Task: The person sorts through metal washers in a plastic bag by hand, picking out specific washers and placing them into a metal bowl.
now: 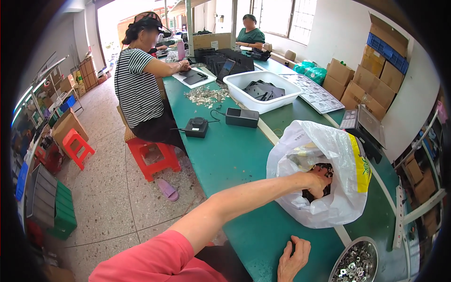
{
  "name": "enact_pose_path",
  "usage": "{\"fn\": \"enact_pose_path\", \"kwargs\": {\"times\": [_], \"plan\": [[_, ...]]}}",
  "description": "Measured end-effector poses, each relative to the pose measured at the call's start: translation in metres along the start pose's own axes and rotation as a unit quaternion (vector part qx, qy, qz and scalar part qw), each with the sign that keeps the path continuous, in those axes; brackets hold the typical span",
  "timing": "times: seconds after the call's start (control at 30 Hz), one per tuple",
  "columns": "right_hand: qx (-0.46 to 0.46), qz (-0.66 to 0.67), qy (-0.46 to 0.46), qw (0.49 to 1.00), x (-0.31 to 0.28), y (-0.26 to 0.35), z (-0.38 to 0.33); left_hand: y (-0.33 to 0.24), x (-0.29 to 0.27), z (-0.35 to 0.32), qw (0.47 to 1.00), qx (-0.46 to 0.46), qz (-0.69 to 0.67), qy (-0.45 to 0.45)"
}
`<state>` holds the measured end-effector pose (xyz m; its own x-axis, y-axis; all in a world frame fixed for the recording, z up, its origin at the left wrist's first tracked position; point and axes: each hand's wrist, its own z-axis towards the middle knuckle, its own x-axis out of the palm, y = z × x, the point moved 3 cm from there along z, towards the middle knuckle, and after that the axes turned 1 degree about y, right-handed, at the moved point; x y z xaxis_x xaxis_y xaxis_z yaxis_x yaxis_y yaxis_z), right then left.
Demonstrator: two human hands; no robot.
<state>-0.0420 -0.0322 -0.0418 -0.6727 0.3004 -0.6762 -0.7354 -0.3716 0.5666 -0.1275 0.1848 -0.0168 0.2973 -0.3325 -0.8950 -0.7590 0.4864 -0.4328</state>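
Observation:
My left arm stretches across the table into a white plastic bag with a yellow side panel. Inside it, my left hand reaches down among small dark parts; its fingertips are hidden, so their grip does not show. My right hand rests on the green tabletop near the front edge, thumb apart from loosely bent fingers, holding nothing I can see. Just right of it stands a round metal bowl with many small metal pieces in it.
Beyond the bag are a black box-shaped device, a corded black adapter, a white tub of dark flat parts and a heap of small pieces. A scale stands right. A co-worker sits left on a red stool.

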Motion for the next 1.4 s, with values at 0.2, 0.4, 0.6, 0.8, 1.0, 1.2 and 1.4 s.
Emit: {"fn": "enact_pose_path", "kwargs": {"times": [0.2, 0.4, 0.6, 0.8, 1.0, 1.2, 1.4], "plan": [[0.001, -0.008, 0.006, 1.0, -0.001, 0.002, 0.0, 0.009, 0.021, 0.006, 0.986, 0.015, 0.06, -0.157], [0.008, -0.012, 0.012, 1.0, 0.0, 0.001, 0.001, 0.014, 0.024, 0.003, 0.986, 0.049, 0.018, -0.156], [0.012, -0.007, 0.016, 1.0, 0.001, 0.004, 0.001, 0.016, 0.031, 0.003, 0.985, 0.0, -0.031, -0.172], [0.005, -0.009, 0.018, 1.0, -0.001, 0.003, 0.002, 0.021, 0.027, 0.002, 0.99, 0.041, -0.041, -0.127], [0.01, -0.01, 0.02, 1.0, -0.001, 0.001, 0.002, 0.017, 0.025, -0.002, 0.987, 0.042, -0.072, -0.137], [0.009, -0.011, 0.023, 1.0, 0.001, 0.001, 0.001, 0.017, 0.031, 0.0, 0.983, 0.038, -0.016, -0.181], [0.002, -0.017, 0.023, 1.0, 0.001, 0.001, 0.001, 0.013, 0.029, -0.008, 0.974, 0.058, 0.017, -0.22]]}}
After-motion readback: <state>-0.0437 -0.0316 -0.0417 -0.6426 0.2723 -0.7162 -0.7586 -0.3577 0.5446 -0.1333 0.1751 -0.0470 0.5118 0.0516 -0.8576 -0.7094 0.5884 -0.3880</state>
